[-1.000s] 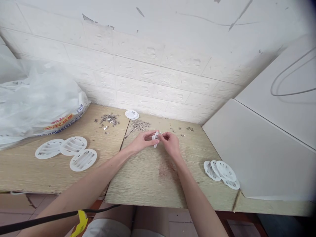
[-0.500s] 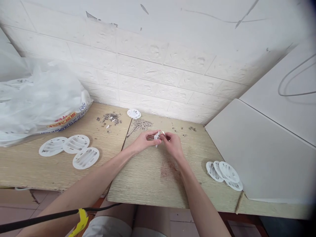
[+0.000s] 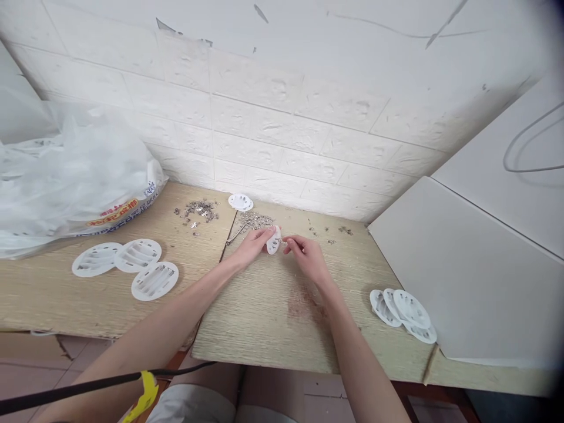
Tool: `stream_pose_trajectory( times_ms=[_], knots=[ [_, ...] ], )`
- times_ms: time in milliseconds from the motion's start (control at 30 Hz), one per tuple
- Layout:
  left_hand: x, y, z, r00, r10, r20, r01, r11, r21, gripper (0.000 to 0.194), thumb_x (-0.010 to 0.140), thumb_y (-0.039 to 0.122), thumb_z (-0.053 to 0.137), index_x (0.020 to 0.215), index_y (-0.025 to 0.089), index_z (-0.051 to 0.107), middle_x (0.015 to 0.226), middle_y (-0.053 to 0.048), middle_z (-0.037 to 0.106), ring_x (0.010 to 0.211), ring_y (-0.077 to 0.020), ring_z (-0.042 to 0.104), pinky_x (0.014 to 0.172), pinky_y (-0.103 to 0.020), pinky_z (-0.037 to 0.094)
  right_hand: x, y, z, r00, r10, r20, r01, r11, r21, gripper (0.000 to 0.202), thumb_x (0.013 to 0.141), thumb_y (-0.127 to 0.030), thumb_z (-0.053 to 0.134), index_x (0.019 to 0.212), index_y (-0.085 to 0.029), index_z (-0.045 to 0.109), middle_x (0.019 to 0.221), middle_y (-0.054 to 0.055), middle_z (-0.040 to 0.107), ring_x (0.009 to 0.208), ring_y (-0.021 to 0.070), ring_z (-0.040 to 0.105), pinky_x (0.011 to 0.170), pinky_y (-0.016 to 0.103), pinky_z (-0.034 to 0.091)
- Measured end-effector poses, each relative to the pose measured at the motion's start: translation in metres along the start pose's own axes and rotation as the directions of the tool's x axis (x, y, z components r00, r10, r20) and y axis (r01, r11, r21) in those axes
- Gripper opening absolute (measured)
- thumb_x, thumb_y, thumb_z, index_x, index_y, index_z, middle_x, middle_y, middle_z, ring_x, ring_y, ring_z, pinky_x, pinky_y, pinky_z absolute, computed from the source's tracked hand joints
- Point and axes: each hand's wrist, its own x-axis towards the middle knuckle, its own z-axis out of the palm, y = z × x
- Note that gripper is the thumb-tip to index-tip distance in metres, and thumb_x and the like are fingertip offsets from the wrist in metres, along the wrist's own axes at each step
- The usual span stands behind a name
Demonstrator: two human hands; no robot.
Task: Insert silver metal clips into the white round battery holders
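My left hand grips a round white plastic battery holder by its edge, tilted so that its slotted face shows. Close by on the right, my right hand is closed in a pinch. At its fingertips, against the holder's right side, is a small metal piece, too small to make out fully. Just beyond my left hand lies a heap of small metal pieces, with a thin metal tool, perhaps tweezers, beside it.
Three similar holders lie at left, and a loose stack of several at right. One more is by the wall. Metal clips are scattered at back left. A filled plastic bag and a white panel flank the table.
My left hand has turned the holder from edge-on to show its slotted face and shifted it slightly left. My right fingers have moved slightly, and the bright sliver above them is gone from view.
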Motion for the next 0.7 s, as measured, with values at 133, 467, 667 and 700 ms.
stream_pose_trajectory(
  times_ms=[133, 467, 667, 700],
  knots=[
    [0.0012, -0.0003, 0.0001, 0.998, -0.038, -0.051, 0.035, 0.998, -0.060, 0.049, 0.078, 0.055, 0.055, 0.104, 0.015, 0.067, 0.090, -0.007, 0.067, 0.082, -0.0178, 0.058, 0.073, -0.029, 0.045, 0.0008, 0.0048, 0.0043, 0.995, -0.087, 0.055, 0.092, 0.993, -0.079, 0.032, 0.089, -0.024, 0.037, 0.098, -0.017, 0.068, 0.087, 0.006, 0.070, 0.078, 0.0167, 0.060, 0.072, 0.027, 0.041],
    [0.0011, 0.0001, 0.0014, 0.997, -0.064, -0.044, 0.061, 0.996, -0.071, 0.051, 0.078, 0.055, 0.055, 0.105, 0.014, 0.067, 0.090, -0.008, 0.068, 0.083, -0.0182, 0.060, 0.074, -0.029, 0.045, 0.0022, 0.0049, 0.0098, 0.991, -0.127, -0.035, 0.122, 0.985, -0.125, 0.025, 0.085, -0.017, 0.046, 0.092, -0.017, 0.069, 0.086, 0.008, 0.069, 0.080, 0.0184, 0.061, 0.075, 0.029, 0.043],
    [0.0003, 0.0026, 0.0020, 0.997, -0.067, -0.043, 0.065, 0.996, -0.059, 0.050, 0.078, 0.055, 0.054, 0.106, 0.015, 0.067, 0.091, -0.008, 0.068, 0.083, -0.0189, 0.060, 0.074, -0.029, 0.045, 0.0015, 0.0049, 0.0095, 0.990, -0.139, -0.023, 0.136, 0.983, -0.124, 0.025, 0.086, -0.017, 0.046, 0.093, -0.016, 0.070, 0.086, 0.007, 0.068, 0.079, 0.0174, 0.061, 0.074, 0.028, 0.043],
    [0.0004, 0.0026, 0.0020, 0.997, -0.065, -0.041, 0.063, 0.996, -0.058, 0.050, 0.078, 0.055, 0.054, 0.106, 0.015, 0.067, 0.091, -0.008, 0.068, 0.083, -0.0186, 0.060, 0.074, -0.029, 0.045, 0.0015, 0.0049, 0.0095, 0.990, -0.140, -0.019, 0.136, 0.983, -0.125, 0.025, 0.085, -0.017, 0.045, 0.093, -0.016, 0.070, 0.086, 0.007, 0.068, 0.079, 0.0174, 0.061, 0.074, 0.028, 0.043]
  ],
)
